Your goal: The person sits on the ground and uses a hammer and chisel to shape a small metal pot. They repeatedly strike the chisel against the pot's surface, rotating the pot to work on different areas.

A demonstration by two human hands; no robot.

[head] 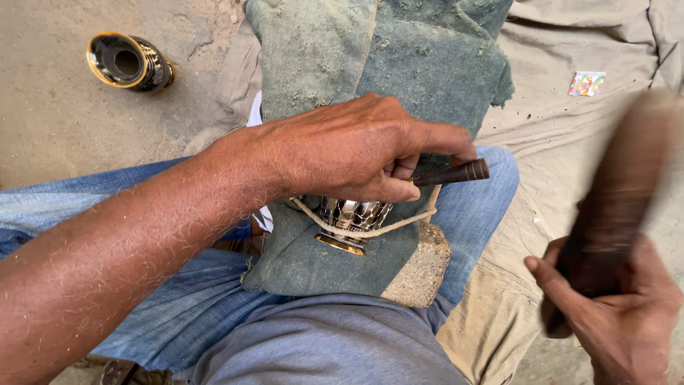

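A dark-handled tool [456,172] was gripped tight by the left hand [356,150] against a rope-bound metal cup [353,219] (on the green cloth [427,64]); a blurred dark mallet [613,192] was clenched in the right hand [620,314].

A floor-level craft workshop, seemingly outdoors: bare sandy concrete ground [57,121], a rumpled beige cloth sheet [570,142] spread as seating, a worn grey-green felt pad [399,64] over a rough stone block [420,274], and a finished gold-rimmed black metal cup [130,62] lying nearby
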